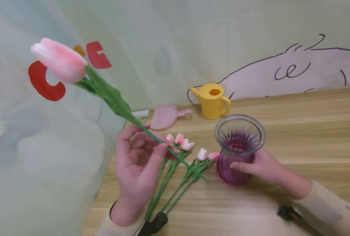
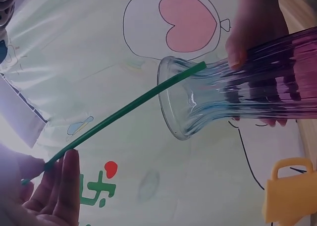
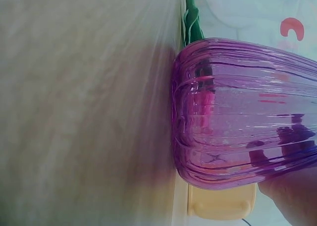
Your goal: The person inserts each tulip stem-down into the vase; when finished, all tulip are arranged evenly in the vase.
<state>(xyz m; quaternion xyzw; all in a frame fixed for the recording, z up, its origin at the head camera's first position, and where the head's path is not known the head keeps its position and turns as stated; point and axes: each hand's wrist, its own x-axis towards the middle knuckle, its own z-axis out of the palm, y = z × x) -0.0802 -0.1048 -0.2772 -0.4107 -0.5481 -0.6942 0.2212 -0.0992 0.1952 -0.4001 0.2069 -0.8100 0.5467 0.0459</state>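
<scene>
A pink artificial tulip (image 1: 60, 62) is pinched by its green stem between the thumb and fingers of my left hand (image 1: 139, 164). Its bloom points up and left, and the stem's bare end slants down toward the vase. My right hand (image 1: 264, 164) grips the purple glass vase (image 1: 235, 164) around its body from the right side. In the left wrist view, the stem (image 2: 124, 109) overlaps the vase's clear flared rim (image 2: 171, 107); whether it touches the glass I cannot tell. The vase base (image 3: 198, 117) appears beside the tabletop in the right wrist view.
Several more pink tulips (image 1: 185, 144) lie on the wooden table (image 1: 310, 131) between my hands. Along the back stand a yellow watering can (image 1: 211, 101), a pink dustpan (image 1: 164, 117) and a small white-bristled brush (image 1: 140, 114). A printed backdrop (image 1: 163, 49) hangs behind and left.
</scene>
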